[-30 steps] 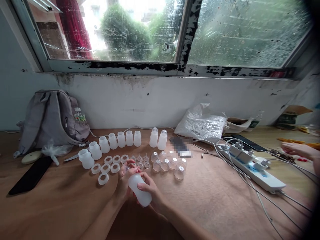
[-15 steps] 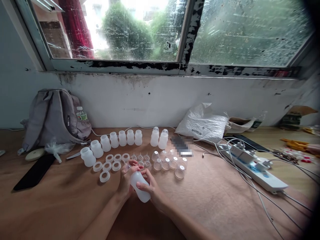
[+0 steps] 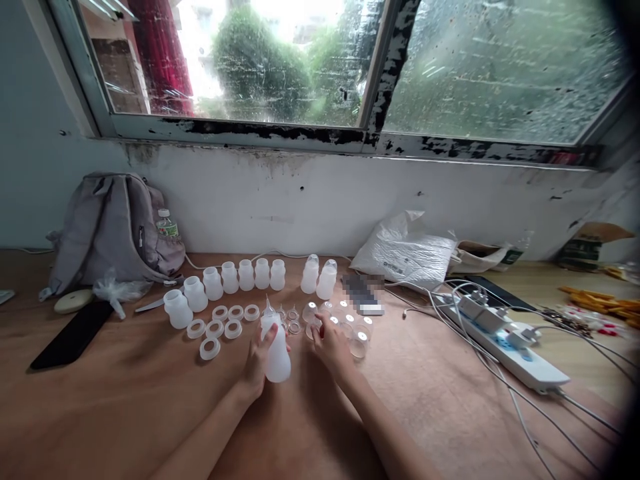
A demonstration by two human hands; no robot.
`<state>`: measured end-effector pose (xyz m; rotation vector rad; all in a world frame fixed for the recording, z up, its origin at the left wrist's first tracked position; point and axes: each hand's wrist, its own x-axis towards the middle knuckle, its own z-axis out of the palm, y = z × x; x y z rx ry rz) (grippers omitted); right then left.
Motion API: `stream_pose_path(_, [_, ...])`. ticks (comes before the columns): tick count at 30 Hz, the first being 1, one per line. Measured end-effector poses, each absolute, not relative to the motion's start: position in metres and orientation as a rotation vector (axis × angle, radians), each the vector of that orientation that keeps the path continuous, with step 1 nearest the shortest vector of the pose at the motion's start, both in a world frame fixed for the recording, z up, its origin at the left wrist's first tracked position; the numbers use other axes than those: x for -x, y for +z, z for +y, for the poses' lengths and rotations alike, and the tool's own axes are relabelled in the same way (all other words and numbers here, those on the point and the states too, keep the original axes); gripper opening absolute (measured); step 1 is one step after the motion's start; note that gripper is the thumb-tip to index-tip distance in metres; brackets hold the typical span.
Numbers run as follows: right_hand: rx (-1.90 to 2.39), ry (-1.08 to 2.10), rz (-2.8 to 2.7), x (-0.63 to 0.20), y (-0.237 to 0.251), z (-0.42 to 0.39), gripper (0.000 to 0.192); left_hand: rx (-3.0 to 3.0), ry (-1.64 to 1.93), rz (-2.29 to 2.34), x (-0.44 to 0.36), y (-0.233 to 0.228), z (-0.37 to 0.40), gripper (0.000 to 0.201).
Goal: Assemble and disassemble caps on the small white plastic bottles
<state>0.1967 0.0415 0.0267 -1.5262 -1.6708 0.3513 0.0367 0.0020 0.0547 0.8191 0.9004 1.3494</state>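
Observation:
My left hand [image 3: 256, 363] is wrapped around a frosted white baby bottle [image 3: 278, 363], tilted slightly, with a clear nipple [image 3: 269, 308] at its top. At the group of clear dome caps, my right hand [image 3: 333, 347] has its fingers apart and bent, the fingertips at the near-left clear dome cap [image 3: 311, 329]. That cap is partly hidden by the fingers. Other clear caps [image 3: 359, 345] lie just right of this hand. Beyond the held bottle are several clear nipples [image 3: 293, 327]. White collar rings [image 3: 210, 348] lie to the left.
Several open frosted bottles [image 3: 213, 285] stand in a curved row behind the rings. Two capped bottles [image 3: 326, 280] stand at the back centre. A grey backpack [image 3: 107, 227] and black phone [image 3: 73, 337] are left. A power strip [image 3: 530, 360] with cables lies right, near a silver bag [image 3: 405, 250].
My right hand has left the bottle and moved right to the clear caps. My left hand now holds the bottle alone, more upright, with its nipple in view. The camera view has shifted slightly.

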Motion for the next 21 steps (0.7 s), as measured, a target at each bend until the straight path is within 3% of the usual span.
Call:
stream_pose_path(4, [1.479,0.385,-1.653,-0.199,0.029,0.042,0.017,-0.985,1.302,0.928,-0.039,0.050,0.002,0.036])
stream_pose_path(12, [1.005,0.695,-1.079,-0.201,0.060,0.034,0.027,-1.333,1.087,0.921,-0.044,0.032,0.006,0.035])
stream_pose_path(21, [1.010,0.763,-1.231,-0.191,0.058,0.026,0.022,-1.401,0.977,0.894,-0.047,0.029,0.010,0.031])
